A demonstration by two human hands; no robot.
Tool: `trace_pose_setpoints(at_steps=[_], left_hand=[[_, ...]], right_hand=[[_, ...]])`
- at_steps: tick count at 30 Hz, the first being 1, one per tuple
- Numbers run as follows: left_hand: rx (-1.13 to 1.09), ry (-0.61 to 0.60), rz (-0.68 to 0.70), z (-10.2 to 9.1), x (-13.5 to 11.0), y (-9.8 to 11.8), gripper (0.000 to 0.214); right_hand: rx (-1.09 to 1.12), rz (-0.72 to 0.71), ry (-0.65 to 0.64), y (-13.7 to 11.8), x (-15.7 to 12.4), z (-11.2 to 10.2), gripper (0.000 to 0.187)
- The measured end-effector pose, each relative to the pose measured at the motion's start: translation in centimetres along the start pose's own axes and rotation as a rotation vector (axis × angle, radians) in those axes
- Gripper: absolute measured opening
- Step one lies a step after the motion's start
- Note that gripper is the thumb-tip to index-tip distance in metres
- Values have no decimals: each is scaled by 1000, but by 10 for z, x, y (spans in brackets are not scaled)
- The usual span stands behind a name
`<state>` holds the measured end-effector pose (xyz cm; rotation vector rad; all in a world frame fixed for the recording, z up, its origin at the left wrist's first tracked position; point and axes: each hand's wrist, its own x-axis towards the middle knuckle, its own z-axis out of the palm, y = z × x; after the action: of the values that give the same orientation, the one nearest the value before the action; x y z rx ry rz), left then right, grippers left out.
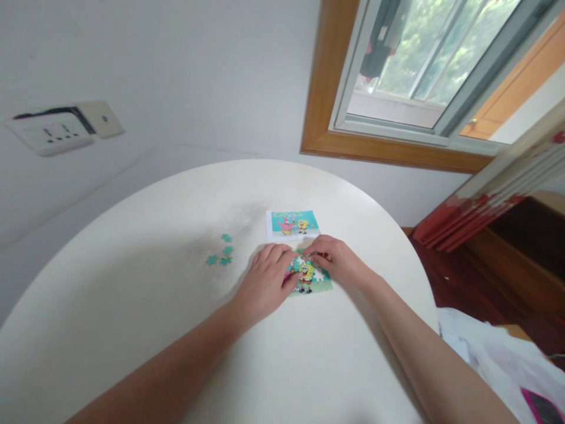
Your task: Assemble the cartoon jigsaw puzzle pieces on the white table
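A partly joined jigsaw puzzle (305,279) with a yellow cartoon figure lies flat on the white table. My left hand (270,277) rests over its left side, fingers stretched out and covering that part. At the puzzle's upper right, my right hand (332,257) has thumb and fingers pinched together on a small puzzle piece (311,254), mostly hidden by the fingertips. White gaps show between the pieces near the top and right. Just behind the puzzle sits a small box (293,224) with a matching cartoon picture. Several loose teal puzzle pieces (226,250) lie left of my left hand.
The round white table (176,330) stands against a white wall with a socket (57,132) at left. A wood-framed window (397,144) is at the upper right, with a red and white curtain (477,206) beside it. White bags or papers (489,347) lie beyond the table's right edge.
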<state>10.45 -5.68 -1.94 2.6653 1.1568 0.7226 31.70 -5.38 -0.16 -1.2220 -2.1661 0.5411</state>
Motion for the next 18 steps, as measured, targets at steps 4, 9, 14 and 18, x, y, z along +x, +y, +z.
trace_pose_setpoints(at_steps=[4,9,14,18], left_hand=[[-1,-5,-6,-2,0,2,29],[0,-4,-4,-3,0,3,27],[-4,2,-3,-3,0,3,28],[-10,-8,-11,-3,1,2,29]], right_hand=[[-7,-18,-19,1,-1,-1,28],[-26,-3,20,2,-2,-3,36],[-64,-14,74,2,-3,-6,41],[-169,11,11,-3,-4,-9,30]])
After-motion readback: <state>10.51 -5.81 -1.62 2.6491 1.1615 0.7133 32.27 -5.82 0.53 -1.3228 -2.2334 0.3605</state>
